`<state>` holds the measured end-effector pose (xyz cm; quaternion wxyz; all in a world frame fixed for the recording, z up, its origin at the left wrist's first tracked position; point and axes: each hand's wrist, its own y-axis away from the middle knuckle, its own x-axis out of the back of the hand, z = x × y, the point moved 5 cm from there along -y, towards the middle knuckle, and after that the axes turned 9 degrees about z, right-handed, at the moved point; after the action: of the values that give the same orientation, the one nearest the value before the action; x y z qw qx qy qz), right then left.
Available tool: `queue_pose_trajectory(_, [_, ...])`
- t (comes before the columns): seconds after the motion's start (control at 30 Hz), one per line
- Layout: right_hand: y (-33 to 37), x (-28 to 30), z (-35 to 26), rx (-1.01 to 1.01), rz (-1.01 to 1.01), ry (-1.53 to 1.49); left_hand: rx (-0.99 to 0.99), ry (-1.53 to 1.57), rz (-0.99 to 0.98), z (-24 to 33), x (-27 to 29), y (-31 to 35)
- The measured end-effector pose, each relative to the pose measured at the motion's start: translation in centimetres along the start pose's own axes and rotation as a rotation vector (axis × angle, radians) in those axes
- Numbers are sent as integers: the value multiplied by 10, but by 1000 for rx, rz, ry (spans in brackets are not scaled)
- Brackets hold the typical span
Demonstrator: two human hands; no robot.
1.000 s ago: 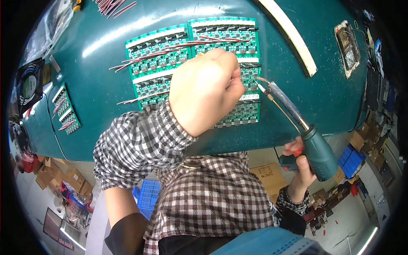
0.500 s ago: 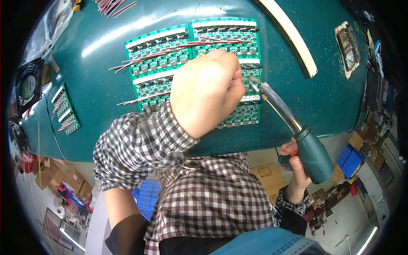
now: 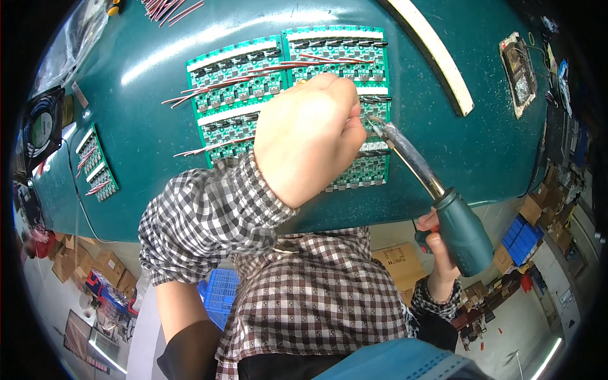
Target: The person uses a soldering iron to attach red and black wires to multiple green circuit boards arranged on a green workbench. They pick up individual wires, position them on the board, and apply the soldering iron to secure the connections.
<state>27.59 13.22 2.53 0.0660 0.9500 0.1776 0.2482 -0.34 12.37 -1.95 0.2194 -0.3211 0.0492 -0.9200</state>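
My left hand (image 3: 307, 136) is closed in a pinch over the green circuit boards (image 3: 335, 52); its fingertips and whatever they hold are hidden. In my right hand (image 3: 444, 259) is the dark green handle of a soldering iron (image 3: 465, 231). The iron's metal shaft slants up and left, with its tip over the right part of the boards, close beside the left fingers. Whether the tip touches the board I cannot tell. Red and white wires (image 3: 231, 82) lie across the boards, alongside white strips and rows of black parts.
A curved white strip with a dark edge (image 3: 437, 57) lies behind the iron. At the right sits a worn tray-like holder (image 3: 519, 76). To the left are a smaller circuit board (image 3: 97, 163) and a black fan (image 3: 44, 130). More wires (image 3: 170, 9) lie at the far edge.
The soldering iron has shifted slightly left, bringing its tip nearer the left fingers. My left hand stays almost in place.
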Motion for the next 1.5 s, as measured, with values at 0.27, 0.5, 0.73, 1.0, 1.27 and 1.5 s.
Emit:
queue_pose_trajectory(0.27, [0,0,0,0,-18,54,-3,-10,5,0,0,0])
queue_pose_trajectory(0.5, [1,-1,0,28,-20,55,-10,-3,5,0,0,0])
queue_pose_trajectory(0.73, [2,-2,-1,-17,-8,44,-6,1,-7,-1,0,1])
queue_pose_trajectory(1.0, [2,4,-4,37,22,110,-9,21,-2,-1,1,1])
queue_pose_trajectory(1.27, [1,-1,-7,-34,63,40,-10,4,-5,0,1,0])
queue_pose_trajectory(1.5, [1,0,-3,-25,123,-158,-7,-9,-14,0,-1,0])
